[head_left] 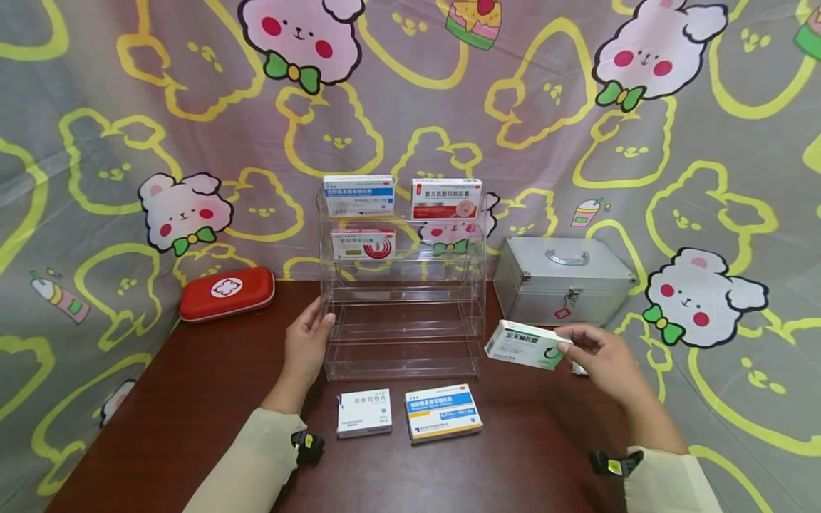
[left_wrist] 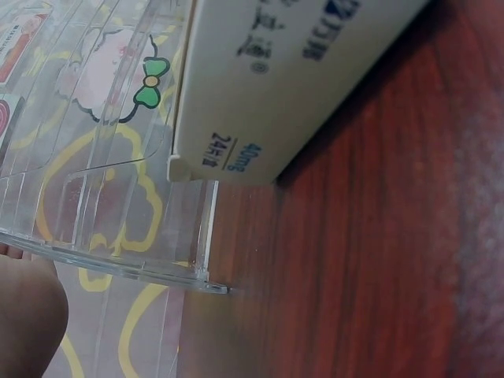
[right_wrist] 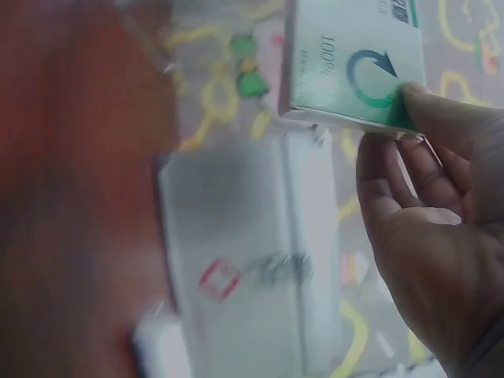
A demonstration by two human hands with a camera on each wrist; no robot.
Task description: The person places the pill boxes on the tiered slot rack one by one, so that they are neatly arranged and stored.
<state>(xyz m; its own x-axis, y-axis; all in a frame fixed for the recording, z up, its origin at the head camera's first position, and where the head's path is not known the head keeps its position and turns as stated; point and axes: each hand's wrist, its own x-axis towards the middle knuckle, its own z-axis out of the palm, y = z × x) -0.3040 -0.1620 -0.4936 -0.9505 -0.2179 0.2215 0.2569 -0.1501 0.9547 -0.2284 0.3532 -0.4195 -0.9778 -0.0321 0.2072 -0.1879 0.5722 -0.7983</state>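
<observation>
In the head view, our right hand (head_left: 599, 356) pinches a green-white box (head_left: 522, 346) right of the rack (head_left: 403, 369); our left hand (head_left: 306, 349), fingers bent, grips the rack's left side. Left wrist: 1 white box (left_wrist: 260, 102) before the rack. Right wrist: we grip the green-white box by 1 end

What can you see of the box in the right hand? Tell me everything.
The box looks like a slim card carton, mostly white with a green end, dark lettering and a curved arrow. The right hand pinches it at that end, thumb on the printed face. It is held in the air, slightly tilted, right of the clear rack and in front of the silver case in the head view.
</observation>
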